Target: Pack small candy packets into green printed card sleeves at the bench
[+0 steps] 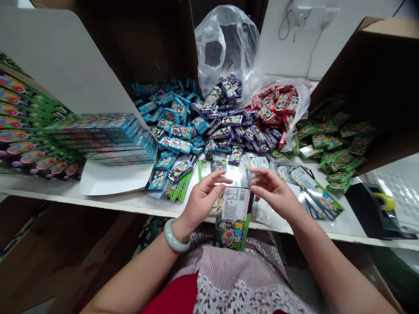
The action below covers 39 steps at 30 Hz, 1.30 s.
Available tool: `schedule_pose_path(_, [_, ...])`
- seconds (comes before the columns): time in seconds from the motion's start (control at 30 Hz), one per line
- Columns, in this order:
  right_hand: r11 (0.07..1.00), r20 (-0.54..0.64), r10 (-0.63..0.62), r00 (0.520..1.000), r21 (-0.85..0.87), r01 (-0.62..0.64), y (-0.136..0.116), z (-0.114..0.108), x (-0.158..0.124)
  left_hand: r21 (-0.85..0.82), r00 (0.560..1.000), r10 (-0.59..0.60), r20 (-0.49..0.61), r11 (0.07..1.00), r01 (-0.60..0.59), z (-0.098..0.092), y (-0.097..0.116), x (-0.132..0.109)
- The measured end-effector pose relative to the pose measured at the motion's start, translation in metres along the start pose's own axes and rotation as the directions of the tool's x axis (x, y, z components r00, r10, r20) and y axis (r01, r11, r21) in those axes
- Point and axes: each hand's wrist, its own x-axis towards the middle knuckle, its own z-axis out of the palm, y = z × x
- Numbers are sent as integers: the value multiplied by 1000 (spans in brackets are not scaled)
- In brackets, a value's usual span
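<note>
A printed pouch [231, 231] with a green edge and a white barcode label tilts at the table's front edge, its lower end over my lap. My left hand [207, 194] is at its top left corner, thumb and fingers apart. At the top right corner is my right hand [275, 192], also with fingers spread and the thumb close to the edge. I cannot tell whether either thumb touches the pouch. Beyond my fingers lie clear plastic and flat printed pouches [314, 192].
Small packets lie in heaps: blue [176, 113], purple [229, 126], red [278, 104] and green [340, 161]. Stacked packs fill a white carton [114, 179] at left. A clear plastic bag [242, 39] stands behind. A black tape dispenser [369, 209] sits at right.
</note>
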Motion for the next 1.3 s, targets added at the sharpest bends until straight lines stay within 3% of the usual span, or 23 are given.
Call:
schedule_pose_path(0.17, [965, 67, -151, 986, -204, 161, -8, 1, -3, -11, 999, 31, 16, 999, -31, -1, 5, 1])
schedule_pose_path(0.4, [988, 72, 38, 997, -150, -27, -19, 7, 4, 48, 997, -60, -57, 997, 63, 5, 15, 14])
schedule_pose_path(0.53, [977, 135, 64, 989, -212, -34, -24, 5, 5, 83, 995, -15, 102, 997, 7, -2, 19, 15])
schedule_pose_path(0.63, [970, 198, -12, 980, -237, 59, -23, 1, 0, 98, 971, 53, 232, 992, -78, -11, 19, 12])
schedule_pose_path(0.7, [959, 208, -83, 975, -248, 135, -19, 0, -5, 79, 962, 81, 260, 991, -105, -16, 16, 9])
schedule_pose_path(0.87, [926, 83, -254, 964, -268, 267, 0, 12, -19, 102, 964, 152, 220, 979, -177, -17, 3, 0])
schedule_pose_path(1.07, [911, -20, -327, 945, -272, 309, 7, 26, -21, 184, 954, 241, 180, 944, -274, -16, -1, -5])
schedule_pose_path(1.17, [903, -50, -364, 930, -263, 339, 9, 31, -18, 199, 958, 197, 207, 951, -238, -20, 1, -2])
schedule_pose_path(1.3, [906, -99, -381, 919, -239, 350, 13, 38, -13, 199, 985, 121, 125, 969, -144, -19, -2, 2])
